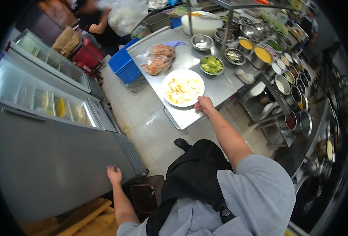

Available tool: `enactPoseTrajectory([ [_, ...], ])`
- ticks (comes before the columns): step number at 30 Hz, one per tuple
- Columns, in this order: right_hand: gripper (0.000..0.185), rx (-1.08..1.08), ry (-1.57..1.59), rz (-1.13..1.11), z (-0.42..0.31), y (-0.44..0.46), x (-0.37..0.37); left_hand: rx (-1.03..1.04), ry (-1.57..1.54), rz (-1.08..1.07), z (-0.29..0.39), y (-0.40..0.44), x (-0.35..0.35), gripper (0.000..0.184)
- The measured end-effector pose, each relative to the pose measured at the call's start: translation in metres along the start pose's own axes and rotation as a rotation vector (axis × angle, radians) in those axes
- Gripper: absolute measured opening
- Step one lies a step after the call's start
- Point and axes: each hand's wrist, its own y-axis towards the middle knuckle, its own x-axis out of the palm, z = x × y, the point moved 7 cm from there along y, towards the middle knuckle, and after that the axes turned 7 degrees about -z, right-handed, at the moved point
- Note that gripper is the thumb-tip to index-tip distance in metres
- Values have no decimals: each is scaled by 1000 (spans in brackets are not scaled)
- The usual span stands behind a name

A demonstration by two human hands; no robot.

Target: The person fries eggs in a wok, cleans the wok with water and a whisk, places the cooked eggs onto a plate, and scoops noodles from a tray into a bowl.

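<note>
My right hand (204, 105) grips the near right rim of a round white plate (166, 96), its fingers partly hidden. The plate is at the front end of the steel table (220, 91), with pieces of yellow-and-white food, which look like egg, spread over it. Behind the plate lies a clear plastic bag of browned food (157, 59), and a steel bowl of cut green vegetables (212, 65) stands to its right. My left hand (114, 174) hangs low beside the grey refrigerated counter (60, 157), holding nothing, with its fingers loosely apart.
An empty-looking steel bowl (201, 42) sits farther back. On the right, a rack holds several pots and containers, including yellow liquid (263, 55). Blue crates (124, 63) stand left of the table. Another person (97, 25) handles a large plastic bag at the back left.
</note>
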Motion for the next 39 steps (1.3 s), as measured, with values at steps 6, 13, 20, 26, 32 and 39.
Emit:
enactPoseTrajectory([
  [6,31,-260,-128,305,-21,-31,-38,-41,-337,-619,84,-75,167,32],
  [13,42,-313,-193,181,8,-127,-104,62,-757,-1071,225,-166,250,28],
  [20,38,-127,-151,290,84,-209,-280,242,-630,-1192,339,-137,266,28],
  [26,36,-251,179,563,87,-314,-492,243,-577,-1193,414,-134,285,27],
  [32,38,-769,643,795,19,-423,-766,209,-581,-1184,512,-164,310,27],
  [39,72,-1226,1295,634,-69,-472,-977,255,-565,-1261,639,-217,327,26],
])
